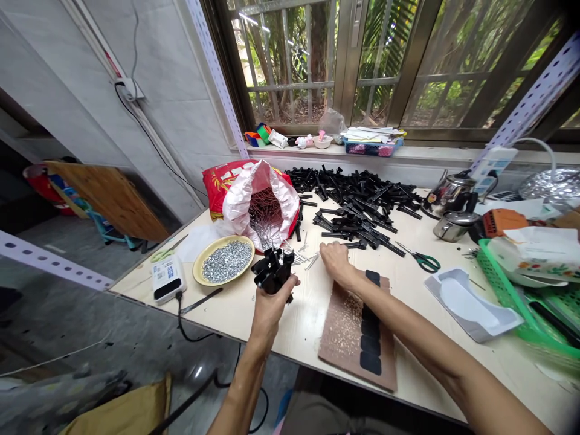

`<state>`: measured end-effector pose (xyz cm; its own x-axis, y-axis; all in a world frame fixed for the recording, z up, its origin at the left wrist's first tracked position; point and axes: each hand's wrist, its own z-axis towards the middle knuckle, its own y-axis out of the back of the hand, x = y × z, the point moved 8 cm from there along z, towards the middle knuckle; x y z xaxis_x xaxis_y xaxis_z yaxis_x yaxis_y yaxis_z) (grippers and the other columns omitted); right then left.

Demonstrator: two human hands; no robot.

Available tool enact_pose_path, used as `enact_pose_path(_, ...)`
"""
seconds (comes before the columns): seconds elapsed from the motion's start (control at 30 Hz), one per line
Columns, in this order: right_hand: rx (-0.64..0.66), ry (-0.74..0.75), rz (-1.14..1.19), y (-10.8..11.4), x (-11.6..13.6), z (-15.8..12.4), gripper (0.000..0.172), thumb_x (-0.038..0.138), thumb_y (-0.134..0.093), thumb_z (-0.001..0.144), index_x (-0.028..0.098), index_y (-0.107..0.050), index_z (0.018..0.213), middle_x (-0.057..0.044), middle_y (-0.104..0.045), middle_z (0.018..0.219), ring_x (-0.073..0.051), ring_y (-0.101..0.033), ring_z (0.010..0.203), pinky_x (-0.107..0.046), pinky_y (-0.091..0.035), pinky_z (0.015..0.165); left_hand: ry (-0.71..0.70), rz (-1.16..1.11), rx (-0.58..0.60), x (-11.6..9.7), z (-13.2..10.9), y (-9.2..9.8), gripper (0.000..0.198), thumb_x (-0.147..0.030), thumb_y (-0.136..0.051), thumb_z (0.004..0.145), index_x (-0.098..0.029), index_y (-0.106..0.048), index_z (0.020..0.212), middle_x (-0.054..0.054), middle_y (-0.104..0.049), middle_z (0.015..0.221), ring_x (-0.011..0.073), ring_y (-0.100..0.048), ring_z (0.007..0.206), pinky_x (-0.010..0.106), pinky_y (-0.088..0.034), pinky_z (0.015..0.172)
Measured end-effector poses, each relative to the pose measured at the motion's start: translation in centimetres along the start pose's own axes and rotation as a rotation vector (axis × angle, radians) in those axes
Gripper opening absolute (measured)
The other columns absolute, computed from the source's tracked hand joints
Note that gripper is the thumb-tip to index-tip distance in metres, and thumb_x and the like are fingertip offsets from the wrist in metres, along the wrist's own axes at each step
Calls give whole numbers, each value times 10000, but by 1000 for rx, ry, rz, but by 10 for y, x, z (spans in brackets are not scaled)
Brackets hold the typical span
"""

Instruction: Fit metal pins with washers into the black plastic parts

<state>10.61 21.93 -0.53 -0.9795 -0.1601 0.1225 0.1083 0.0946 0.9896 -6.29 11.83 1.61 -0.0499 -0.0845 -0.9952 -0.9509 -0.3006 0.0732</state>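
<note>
My left hand (274, 296) is wrapped round a bundle of black plastic pieces (273, 269), held upright over the table with thin metal tips showing above it. My right hand (336, 263) is closed, its fingertips down at the tabletop beside a few loose thin metal pins (312, 261). Whatever sits in those fingers is hidden. Just beyond it lies a heap of long black plastic pieces (362, 217). Under my right forearm is a brown board (338, 338) with a row of black pads (370, 344) and pale crumbs on it.
An open red and white sack (231, 202) of thin metal rods leans behind my left hand. Left of it are a yellow dish (198, 275) of small metal parts and a white box (168, 278). Green-handled scissors (426, 261), a metal pot (454, 226) and a green basket (493, 272) stand right.
</note>
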Motion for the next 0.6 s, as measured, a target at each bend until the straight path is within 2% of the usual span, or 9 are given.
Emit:
enact_pose_path(0.1, -4, 37, -73, 21, -7, -7, 367, -14, -422, 795, 125, -597, 1085, -195, -639, 1020, -322, -524, 1042, -423, -343, 817, 29, 21, 22, 5, 3, -3, 257, -353, -717, 622, -132, -700, 752, 51, -694, 734, 173, -625, 703, 239, -436, 584)
enact_pose_path(0.2, 22, 79, -119, 42, -20, -14, 393, -1, -446, 795, 165, -599, 1116, -163, -662, 983, -307, -574, 965, -396, -371, 767, 56, 27, 54, 8, 4, -6, 260, -346, -709, 627, -125, -696, 764, 58, -693, 719, 186, -627, 720, 243, -434, 589)
enact_pose_path(0.27, 20, 142, -118, 58, -26, -19, 503, 7, -436, 802, 253, -538, 1229, -110, -671, 986, -262, -605, 909, -340, -390, 717, 43, 18, 77, 7, 3, -8, 260, -352, -701, 639, -125, -691, 765, 61, -694, 739, 189, -625, 740, 244, -433, 596)
enact_pose_path(0.33, -44, 246, -37, 79, -25, -25, 609, 28, -427, 808, 320, -419, 1343, -62, -671, 961, -212, -618, 842, -291, -398, 677, 36, 23, 89, 6, 2, -9, 263, -369, -692, 649, -127, -685, 753, 61, -694, 744, 192, -621, 739, 249, -432, 597)
enact_pose_path(0.43, -219, 435, 331, 117, -11, -41, 685, 85, -455, 796, 287, -276, 1426, 3, -638, 820, -140, -598, 687, -245, -415, 636, -30, 122, 41, 3, 0, -10, 277, -393, -681, 659, -131, -678, 751, 50, -685, 701, 198, -613, 693, 266, -432, 596)
enact_pose_path(0.5, -305, 514, 658, 137, -1, -53, 645, 128, -468, 804, 263, -284, 1407, 37, -598, 765, -105, -578, 601, -225, -430, 596, -128, 220, 15, -4, -1, -14, 281, -394, -662, 681, -136, -672, 793, 40, -684, 685, 204, -615, 675, 276, -435, 606)
enact_pose_path(0.6, -351, 540, 1038, 152, 14, -67, 512, 185, -501, 821, 250, -350, 1306, 44, -594, 760, -99, -597, 588, -221, -450, 564, -225, 355, 21, -13, -6, -25, 259, -352, -621, 721, -136, -656, 859, 47, -699, 706, 216, -635, 672, 281, -433, 608)
